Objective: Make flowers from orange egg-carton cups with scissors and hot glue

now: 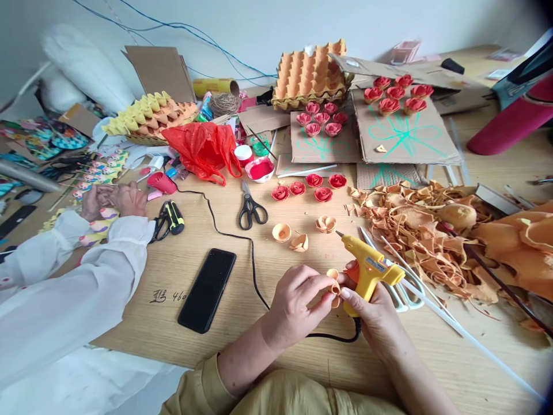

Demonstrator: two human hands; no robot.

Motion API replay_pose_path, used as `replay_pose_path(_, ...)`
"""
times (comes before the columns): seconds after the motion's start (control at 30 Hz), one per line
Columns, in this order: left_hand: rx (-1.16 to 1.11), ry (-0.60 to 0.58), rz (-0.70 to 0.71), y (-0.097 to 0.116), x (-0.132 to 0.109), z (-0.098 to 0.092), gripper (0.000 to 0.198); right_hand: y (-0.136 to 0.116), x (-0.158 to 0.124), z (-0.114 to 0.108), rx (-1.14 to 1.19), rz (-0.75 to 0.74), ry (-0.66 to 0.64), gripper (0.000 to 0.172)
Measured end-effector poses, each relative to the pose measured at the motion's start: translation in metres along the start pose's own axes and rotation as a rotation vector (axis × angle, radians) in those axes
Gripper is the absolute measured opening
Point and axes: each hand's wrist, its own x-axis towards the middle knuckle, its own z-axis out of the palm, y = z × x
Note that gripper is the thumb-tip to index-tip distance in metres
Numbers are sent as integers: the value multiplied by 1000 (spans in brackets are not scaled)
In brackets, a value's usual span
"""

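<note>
My left hand point(298, 297) is closed, pinching a small orange petal piece point(332, 276) that looks cut from egg carton. My right hand point(378, 317) wraps round the grip of a yellow hot glue gun point(367, 259), its nozzle pointing up and left and a white glue stick out of its back. The right thumb and fingertip also touch the petal piece. Beyond the hands sit an orange cup point(281, 232), a loose petal cup point(299, 242) and an unpainted carton flower point(325, 223). Several red painted roses point(323, 194) stand farther back.
Orange carton scraps point(415, 236) heap at right, beside white-handled scissors point(406, 294). A black phone point(206, 291), black scissors point(251, 208) and a red paint bowl point(260, 169) lie left. Red roses stand on cardboard point(406, 135) behind. A co-worker's hands point(114, 199) work at far left.
</note>
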Motion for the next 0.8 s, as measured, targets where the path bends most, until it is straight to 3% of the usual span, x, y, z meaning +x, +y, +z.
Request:
replay_pose_path(0.33,-19,27,-20,-3,-3,1,21,0,0,0,-12,-2,-2,51)
replay_pose_path(0.53,-121,79,-61,-6,0,1,26,3,-3,-4,-67,-41,1,35)
replay_pose_path(0.8,-186,217,-206,-18,1,0,27,1,-18,-13,-372,-96,-114,29)
